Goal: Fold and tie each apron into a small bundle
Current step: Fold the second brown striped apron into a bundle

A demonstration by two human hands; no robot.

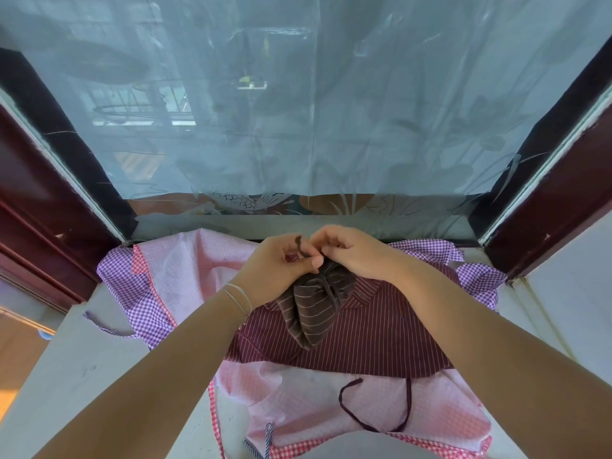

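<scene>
My left hand (284, 263) and right hand (351, 251) meet at the far end of a brown striped bundle (311, 309), a folded apron cinched by its own brown tie (299, 246). The left grip pinches the tie between thumb and fingers, one loose end standing up above the knuckles; the right grip is curled tight at the same knot, its fingertips on the tie just beside the left thumb. The bundle lies on a maroon striped apron (364, 346), spread flat on the counter (99, 366), whose dark strap (374, 409) loops toward me over a pink checked apron (298, 405) beneath it. A purple gingham apron (132, 286) shows at the left and right edges of the pile, its strap trailing onto the bare counter at left. Thin bangles (240, 298) circle my left wrist. Behind the pile stands a window (298, 111) covered with clear plastic sheeting, set between dark red frames (546, 210).
</scene>
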